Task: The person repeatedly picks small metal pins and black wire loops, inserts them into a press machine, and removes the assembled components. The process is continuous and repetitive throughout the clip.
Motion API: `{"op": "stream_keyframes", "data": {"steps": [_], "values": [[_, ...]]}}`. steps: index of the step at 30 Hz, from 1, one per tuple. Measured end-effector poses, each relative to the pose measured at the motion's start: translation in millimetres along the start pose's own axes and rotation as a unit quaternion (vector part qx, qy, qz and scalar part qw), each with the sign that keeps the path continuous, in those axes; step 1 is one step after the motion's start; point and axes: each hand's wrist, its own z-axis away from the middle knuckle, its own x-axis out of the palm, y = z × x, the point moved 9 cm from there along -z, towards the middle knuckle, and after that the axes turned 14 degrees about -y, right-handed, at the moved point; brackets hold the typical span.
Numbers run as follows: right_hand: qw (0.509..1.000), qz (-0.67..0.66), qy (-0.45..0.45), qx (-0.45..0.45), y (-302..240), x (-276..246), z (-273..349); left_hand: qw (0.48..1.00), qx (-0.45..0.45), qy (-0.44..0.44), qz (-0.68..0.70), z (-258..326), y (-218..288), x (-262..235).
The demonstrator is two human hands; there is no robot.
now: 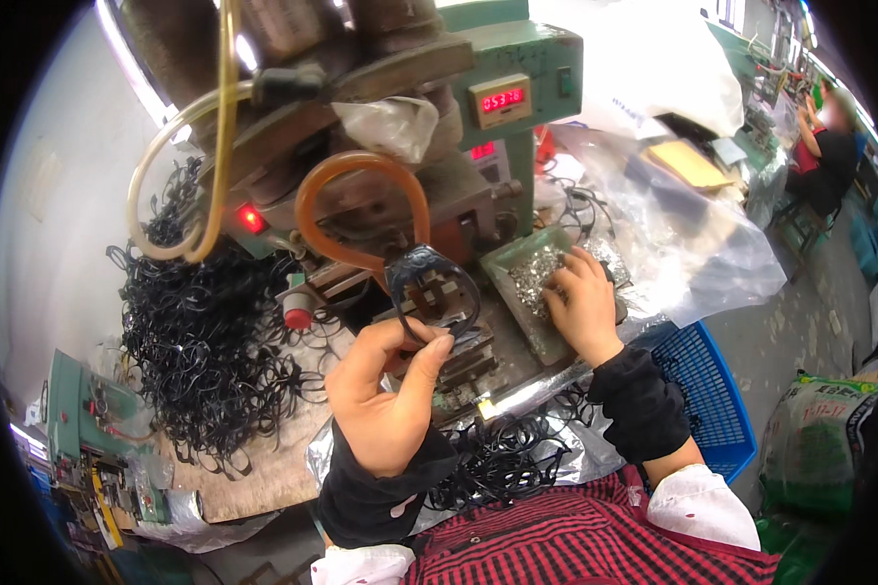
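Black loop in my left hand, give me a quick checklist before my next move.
1. Black loop pinched by left hand: ok.
2. Loop is over the press fixture: ok; seated on it: cannot tell.
3. Right hand is in the green tray of small metal pieces: ok.
4. Piece held in right fingers: cannot tell.
5. Hands outside the press: cannot tell.

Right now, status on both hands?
Left hand pinching black elastic loop at press. Right hand in green tray of metal clips. Nothing blocking.

Cluttered workshop, grey concrete floor [800,322]
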Motion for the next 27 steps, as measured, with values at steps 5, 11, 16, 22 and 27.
{"op": "stream_keyframes", "data": {"steps": [5,11,16,22,27], "values": [[0.994,-0.108,0.007,0.035,15.2,-1.6,-7.8,0.998,0.001,-0.028,-0.050,-0.2,-0.9,-4.9],[0.962,-0.266,-0.027,0.061,22.3,12.2,-11.2,0.997,0.005,-0.044,-0.068,5.2,8.0,-4.3],[0.901,-0.422,-0.039,0.099,32.2,15.3,6.3,0.986,0.039,0.023,-0.158,61.4,7.7,-29.6],[0.887,-0.439,-0.096,0.106,17.3,16.7,5.1,0.843,-0.031,0.246,-0.476,77.2,-6.8,-169.8],[0.875,-0.464,-0.093,0.097,-13.2,26.6,-5.7,0.709,-0.199,0.057,-0.674,29.6,-128.8,-227.4]]}}
